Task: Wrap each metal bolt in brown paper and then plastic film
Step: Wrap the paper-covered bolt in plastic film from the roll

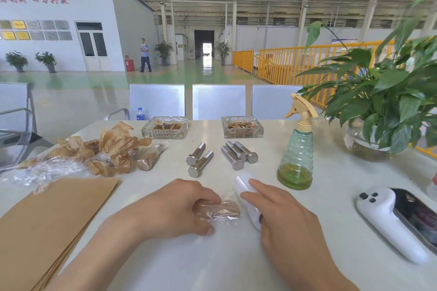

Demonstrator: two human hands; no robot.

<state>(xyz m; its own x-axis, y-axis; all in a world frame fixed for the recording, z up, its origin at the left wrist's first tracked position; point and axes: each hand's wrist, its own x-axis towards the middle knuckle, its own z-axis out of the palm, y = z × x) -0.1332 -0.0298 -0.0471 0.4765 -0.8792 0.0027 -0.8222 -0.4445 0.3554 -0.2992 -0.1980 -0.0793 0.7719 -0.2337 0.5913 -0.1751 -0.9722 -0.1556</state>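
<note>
My left hand (176,208) pinches a bolt wrapped in brown paper and plastic film (222,210) against the white table (212,262). My right hand (276,210) grips the roll of plastic film (243,184) just right of that bolt, index finger stretched along the roll. Several bare metal bolts (201,159) (238,155) lie behind in two groups. A finished wrapped bolt (150,159) lies to the left of them. A stack of brown paper sheets (47,220) sits at the near left.
Crumpled brown paper and film (94,151) pile up at the far left. Two glass ashtrays (165,126) (242,126) stand at the back. At the right are a green spray bottle (296,149), a potted plant (383,106) and a white device (397,220).
</note>
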